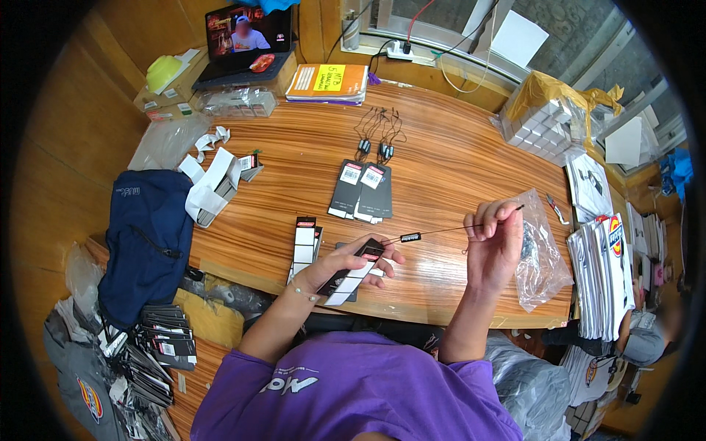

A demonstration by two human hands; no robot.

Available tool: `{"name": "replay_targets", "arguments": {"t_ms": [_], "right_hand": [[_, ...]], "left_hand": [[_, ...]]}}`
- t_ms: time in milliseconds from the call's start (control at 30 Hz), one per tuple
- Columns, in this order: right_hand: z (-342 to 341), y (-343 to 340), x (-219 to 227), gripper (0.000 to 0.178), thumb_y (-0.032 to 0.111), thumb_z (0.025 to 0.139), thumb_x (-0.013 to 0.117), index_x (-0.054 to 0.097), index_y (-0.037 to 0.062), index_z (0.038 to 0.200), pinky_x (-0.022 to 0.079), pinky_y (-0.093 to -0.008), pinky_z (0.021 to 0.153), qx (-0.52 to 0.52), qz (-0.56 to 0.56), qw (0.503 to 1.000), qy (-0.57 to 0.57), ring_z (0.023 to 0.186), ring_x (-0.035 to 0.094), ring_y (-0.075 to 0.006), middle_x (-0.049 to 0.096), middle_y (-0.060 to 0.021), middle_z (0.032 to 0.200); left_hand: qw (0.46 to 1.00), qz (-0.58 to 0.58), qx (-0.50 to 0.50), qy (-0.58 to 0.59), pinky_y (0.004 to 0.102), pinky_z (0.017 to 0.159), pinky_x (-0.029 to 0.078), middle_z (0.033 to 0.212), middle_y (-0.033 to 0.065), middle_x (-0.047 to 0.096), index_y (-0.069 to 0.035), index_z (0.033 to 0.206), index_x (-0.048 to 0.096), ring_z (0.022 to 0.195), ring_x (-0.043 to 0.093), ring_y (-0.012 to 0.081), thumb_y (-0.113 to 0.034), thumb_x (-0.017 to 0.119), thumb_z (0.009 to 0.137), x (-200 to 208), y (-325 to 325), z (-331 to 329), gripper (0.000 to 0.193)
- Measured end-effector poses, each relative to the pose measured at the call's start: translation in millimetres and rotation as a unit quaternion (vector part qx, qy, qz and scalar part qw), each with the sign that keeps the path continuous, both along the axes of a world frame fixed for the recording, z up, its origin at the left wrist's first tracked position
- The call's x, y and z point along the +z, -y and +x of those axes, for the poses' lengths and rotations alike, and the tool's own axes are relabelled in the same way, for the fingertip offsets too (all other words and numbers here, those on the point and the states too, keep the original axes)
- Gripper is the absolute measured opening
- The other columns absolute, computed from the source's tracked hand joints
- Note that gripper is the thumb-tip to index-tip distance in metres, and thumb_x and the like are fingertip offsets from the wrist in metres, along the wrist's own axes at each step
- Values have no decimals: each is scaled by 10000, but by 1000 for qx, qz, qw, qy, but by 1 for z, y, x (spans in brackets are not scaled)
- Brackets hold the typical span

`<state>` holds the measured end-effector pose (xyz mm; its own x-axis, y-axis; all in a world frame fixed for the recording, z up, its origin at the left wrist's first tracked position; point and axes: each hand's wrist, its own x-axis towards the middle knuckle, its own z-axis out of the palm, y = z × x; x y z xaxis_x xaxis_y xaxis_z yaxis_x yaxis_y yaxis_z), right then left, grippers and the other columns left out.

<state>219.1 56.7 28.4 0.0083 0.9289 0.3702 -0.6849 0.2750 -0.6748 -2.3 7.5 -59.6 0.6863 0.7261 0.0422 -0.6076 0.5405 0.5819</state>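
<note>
My left hand point(332, 266) grips a black-and-white hang tag point(347, 284) above the front of the table. A thin black tag string point(445, 231) runs from the tag's top end to my right hand point(491, 239), pulled nearly straight. My right fingers are closed on its far end. A small black plastic piece point(410, 237) sits along the string, nearer the tag. Beneath and beside my left hand lie more black-and-white tag strips point(304, 248). Farther back, two piles of dark hang tags point(344, 192) lie side by side, their looped strings point(381, 128) stretching away from me.
A clear plastic bag point(546, 275) lies beside my right hand, with stacked white packs point(599, 275) beyond it. At left are a navy bag point(147, 239) and paper-wrapped tags point(215, 192). A laptop point(250, 40) stands at the back left, near notebooks point(323, 92).
</note>
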Motion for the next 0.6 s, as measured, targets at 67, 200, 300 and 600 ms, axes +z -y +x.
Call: {"name": "replay_targets", "arguments": {"t_ms": [67,200,300,600], "right_hand": [[1,0,3,206,227,947,420,469,61,835,313,-254,536,-4,5,1000,-2,549,349,-110,426,-26,611],[1,2,3,205,229,946,422,468,61,838,312,-255,533,2,13,1000,4,549,350,-110,427,-28,610],[0,3,4,207,229,946,422,472,60,837,314,-257,535,8,13,1000,7,552,354,-109,434,-29,614],[0,4,3,212,228,947,423,483,56,837,323,-262,549,24,3,1000,14,564,369,-111,448,-30,621]], "left_hand": [[994,75,6,-79,365,852,451,1235,159,424,-58,1276,354,1047,498,215,-261,562,838,2,-3,-5,526],[942,213,55,-253,347,934,393,1191,122,419,-33,1254,383,1119,423,195,-282,581,835,22,-7,-11,527],[888,299,67,-344,301,921,363,1144,75,420,-49,1237,425,1057,422,168,-214,578,847,25,-11,-19,450],[823,338,91,-447,273,906,334,1119,60,431,-46,1204,464,1057,419,156,-221,595,839,39,-13,-27,426]]}}
